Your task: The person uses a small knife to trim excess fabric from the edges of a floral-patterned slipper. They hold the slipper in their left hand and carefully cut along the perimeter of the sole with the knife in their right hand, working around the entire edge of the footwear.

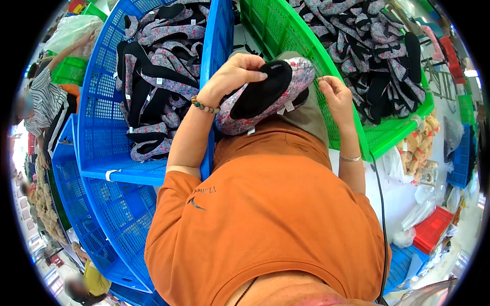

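Over my lap is a slipper of grey, pink and red patterned cloth with a black lining. My left hand grips its edge, thumb pressed on the black inside. White tags hang at its lower side, where part of what looks like a second slipper shows beneath. Close by the slipper's toe end, my right hand is pinched, thumb against forefinger. Whatever lies between those fingertips is too small to make out. A beaded bracelet circles my left wrist.
At my left stands a blue crate of similar slippers. A green crate at my right holds more patterned slippers. Further blue crates sit at the lower left. A black cord runs down my right side. Other people work at far left.
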Demonstrator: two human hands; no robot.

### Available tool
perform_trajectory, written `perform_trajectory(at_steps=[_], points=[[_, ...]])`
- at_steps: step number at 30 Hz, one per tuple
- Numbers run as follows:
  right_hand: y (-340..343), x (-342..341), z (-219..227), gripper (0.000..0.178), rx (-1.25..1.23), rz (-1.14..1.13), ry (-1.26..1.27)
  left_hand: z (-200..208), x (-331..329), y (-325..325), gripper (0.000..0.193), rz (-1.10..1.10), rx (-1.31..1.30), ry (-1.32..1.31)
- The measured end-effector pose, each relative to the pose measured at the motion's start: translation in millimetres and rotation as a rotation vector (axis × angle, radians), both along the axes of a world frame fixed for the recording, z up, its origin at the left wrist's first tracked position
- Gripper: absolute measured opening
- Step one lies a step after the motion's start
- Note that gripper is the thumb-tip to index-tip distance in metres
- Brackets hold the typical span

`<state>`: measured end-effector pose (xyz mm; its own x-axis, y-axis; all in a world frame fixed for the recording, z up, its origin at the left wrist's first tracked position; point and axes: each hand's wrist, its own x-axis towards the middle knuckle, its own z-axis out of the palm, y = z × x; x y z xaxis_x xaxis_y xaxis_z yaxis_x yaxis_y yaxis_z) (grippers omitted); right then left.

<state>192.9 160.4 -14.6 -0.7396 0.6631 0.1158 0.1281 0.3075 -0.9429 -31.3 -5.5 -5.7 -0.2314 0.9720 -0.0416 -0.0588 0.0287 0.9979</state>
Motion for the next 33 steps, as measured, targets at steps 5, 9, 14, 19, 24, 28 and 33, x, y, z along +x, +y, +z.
perform_trajectory(at_steps=[5, 9, 14, 19, 24, 28, 33], points=[[-20, -19, -10, 0.053, -0.652, 0.291, 0.338, 7, 2, 0, 0.020, 0.021, 0.116, -0.587], [-45, -43, -1, 0.053, -0.771, 0.350, 0.373, -1, 28, 11, 0.019, 0.194, -0.061, -0.646], [-53, -47, 4, 0.035, -0.813, 0.231, 0.352, -34, 24, 18, 0.013, 0.411, 0.022, 0.054], [-49, -41, -3, 0.027, -0.759, 0.189, 0.416, -23, 33, 16, 0.016, 0.405, 0.024, 0.194], [-37, -40, 11, 0.012, -0.723, 0.061, 0.572, 3, 39, 11, 0.037, 0.075, -0.018, -0.494], [-28, -45, 21, 0.017, -0.752, -0.043, 0.565, -2, 36, 9, 0.040, -0.054, 0.019, -0.378], [-13, -56, 25, 0.019, -0.663, -0.174, 0.589, 4, 28, 12, 0.037, 0.097, 0.052, -0.121]])
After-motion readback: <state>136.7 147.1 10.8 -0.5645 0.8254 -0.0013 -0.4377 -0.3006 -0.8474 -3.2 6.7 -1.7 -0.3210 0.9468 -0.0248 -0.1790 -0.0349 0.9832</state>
